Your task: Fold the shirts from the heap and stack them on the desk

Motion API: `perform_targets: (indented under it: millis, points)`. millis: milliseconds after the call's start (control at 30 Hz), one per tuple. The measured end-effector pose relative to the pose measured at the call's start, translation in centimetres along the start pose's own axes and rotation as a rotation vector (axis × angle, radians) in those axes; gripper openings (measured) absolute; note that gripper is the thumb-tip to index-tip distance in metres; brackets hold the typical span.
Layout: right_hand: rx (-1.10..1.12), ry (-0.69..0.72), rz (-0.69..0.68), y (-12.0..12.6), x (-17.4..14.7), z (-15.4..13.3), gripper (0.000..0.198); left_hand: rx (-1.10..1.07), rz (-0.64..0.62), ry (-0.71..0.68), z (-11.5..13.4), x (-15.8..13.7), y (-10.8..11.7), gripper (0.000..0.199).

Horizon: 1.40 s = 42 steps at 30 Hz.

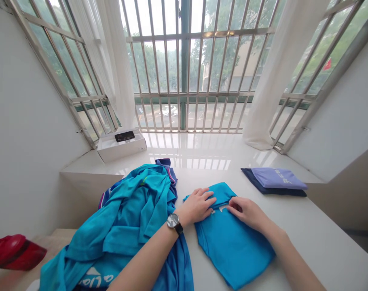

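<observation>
Barred windows (185,97) rise behind a glossy white ledge (305,230), with a pale curtain (119,60) on the left and another on the right. Near the middle of the ledge, toward the front, lies a blue shirt (232,250), its far part turned over toward the near part and a bit of white print showing at the fold. The left hand (197,204) rests palm down on the shirt, fingers loosely spread and holding nothing. The right hand (246,210) has thumb and forefinger brought together, pinching the cloth at the fold. Just left of the shirt, a heap (126,210) of rumpled clothes hangs over the front edge. Well to the right sits a folded stack (278,182), lilac over navy. Behind the heap, a black phone (125,136) lies on a white box (123,151).
</observation>
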State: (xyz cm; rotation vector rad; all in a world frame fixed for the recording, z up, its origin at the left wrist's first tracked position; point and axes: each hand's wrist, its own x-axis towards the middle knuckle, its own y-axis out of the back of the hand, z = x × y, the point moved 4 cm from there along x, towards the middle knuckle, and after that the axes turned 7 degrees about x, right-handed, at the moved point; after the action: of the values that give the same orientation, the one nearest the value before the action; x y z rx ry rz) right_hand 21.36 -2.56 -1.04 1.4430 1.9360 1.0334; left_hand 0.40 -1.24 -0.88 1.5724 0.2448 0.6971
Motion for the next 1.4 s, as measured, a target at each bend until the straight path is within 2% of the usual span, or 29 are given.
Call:
perform_targets:
  millis: [233, 333, 433, 500, 567, 800, 1067, 1233, 1400]
  points:
    - [0.051, -0.066, -0.086, 0.4, -0.4, -0.5, 0.032, -0.015, 0.047, 0.066, -0.4, -0.1, -0.1, 0.028]
    - [0.004, -0.037, -0.082, 0.5, -0.7, -1.1, 0.038, -0.054, 0.058, 0.064, -0.2, 0.0, -0.3, 0.028]
    - [-0.08, 0.042, 0.076, 1.0, -0.6, -1.4, 0.039, -0.076, 0.079, 0.072, 0.0, 0.0, -0.3, 0.025]
    - [-0.14, 0.125, 0.211, 1.3, -0.5, -1.3, 0.031, -0.081, 0.087, 0.087, 0.0, 0.0, -0.1, 0.023]
    - [-0.19, 0.212, 0.27, 1.2, -0.2, -1.0, 0.026, -0.084, 0.09, 0.093, -0.1, 0.0, 0.1, 0.021]
    - [-0.255, 0.289, 0.211, 0.1, 0.5, 1.2, 0.015, -0.036, 0.081, 0.084, -0.4, 0.0, 0.2, 0.02]
    - [-0.244, 0.383, 0.237, 0.7, 0.2, 2.5, 0.017, 0.052, 0.061, 0.012, 0.0, 0.0, -0.1, 0.017]
    - [-0.22, 0.364, 0.239, 1.2, 0.2, 2.8, 0.017, 0.035, 0.033, 0.017, -0.6, -0.1, 0.5, 0.025]
    - [-0.183, 0.327, 0.221, 1.1, 0.3, 2.7, 0.014, 0.074, -0.036, 0.055, -0.9, -0.2, 1.0, 0.022]
